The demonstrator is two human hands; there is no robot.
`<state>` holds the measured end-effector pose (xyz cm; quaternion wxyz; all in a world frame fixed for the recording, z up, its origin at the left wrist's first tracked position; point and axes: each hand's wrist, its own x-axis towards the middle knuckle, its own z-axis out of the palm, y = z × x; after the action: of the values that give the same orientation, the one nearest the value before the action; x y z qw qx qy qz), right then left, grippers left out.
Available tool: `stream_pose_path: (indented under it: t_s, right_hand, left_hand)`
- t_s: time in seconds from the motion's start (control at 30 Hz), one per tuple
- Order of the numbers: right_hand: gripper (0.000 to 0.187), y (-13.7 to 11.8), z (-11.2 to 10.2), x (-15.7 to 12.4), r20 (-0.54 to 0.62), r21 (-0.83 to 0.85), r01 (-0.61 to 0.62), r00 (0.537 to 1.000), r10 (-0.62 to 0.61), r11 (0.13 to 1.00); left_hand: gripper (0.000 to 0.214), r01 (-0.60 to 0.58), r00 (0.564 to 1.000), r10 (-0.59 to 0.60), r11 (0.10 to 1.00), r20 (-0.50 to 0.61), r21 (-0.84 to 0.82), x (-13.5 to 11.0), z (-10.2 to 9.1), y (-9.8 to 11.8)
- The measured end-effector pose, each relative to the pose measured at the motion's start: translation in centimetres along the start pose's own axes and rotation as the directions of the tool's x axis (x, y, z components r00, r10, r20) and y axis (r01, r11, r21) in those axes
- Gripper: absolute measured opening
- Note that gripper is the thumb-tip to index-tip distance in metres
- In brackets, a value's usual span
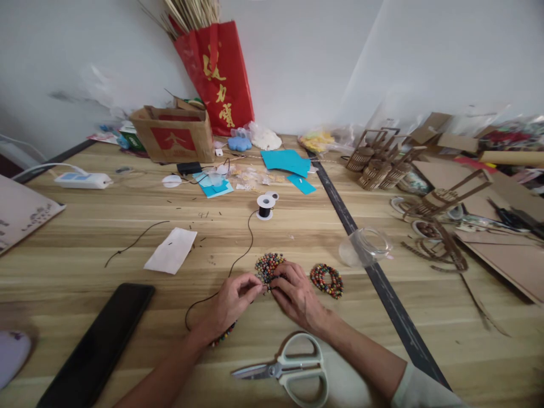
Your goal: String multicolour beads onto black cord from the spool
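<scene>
Near the middle of the table lies a pile of small coloured beads [269,265]. My left hand [234,300] is at its near edge, thumb and forefinger pinched together on what looks like the end of a thin cord. Touching the pile from the right, my right hand [297,292] has its fingers curled in among the beads; what they grip is hidden. A strand of threaded beads [224,335] shows beneath my left wrist. Black cord [250,238] runs from a white spool [264,208] toward my left hand. Beside my right hand lies a coiled bead string [326,281].
Scissors [293,371] lie close in front of my wrists. A black phone [100,345] and white paper [171,251] are at left. To the right stand a clear jar [365,247] and small woven baskets [376,164]. A cardboard box [174,136] and red bag [219,73] stand behind.
</scene>
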<state>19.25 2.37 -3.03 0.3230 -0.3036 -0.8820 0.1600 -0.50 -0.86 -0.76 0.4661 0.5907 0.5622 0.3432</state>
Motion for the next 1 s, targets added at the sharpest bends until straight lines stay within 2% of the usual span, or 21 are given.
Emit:
stream_pose_path:
  t_s: [0.53, 1.0]
  right_hand:
    - [0.014, -0.18, -0.22, -0.03, -0.012, 0.026, 0.01, 1.0, -0.01, 1.0]
    - [0.013, 0.06, 0.03, -0.15, -0.048, 0.001, 0.033, 0.998, -0.033, 0.999]
  left_hand:
    - [0.021, 0.015, 1.0, -0.015, 0.996, 0.002, -0.087, 0.11, -0.16, -0.12]
    - [0.019, 0.024, 1.0, -0.024, 0.996, -0.004, -0.083, -0.07, -0.1, 0.35]
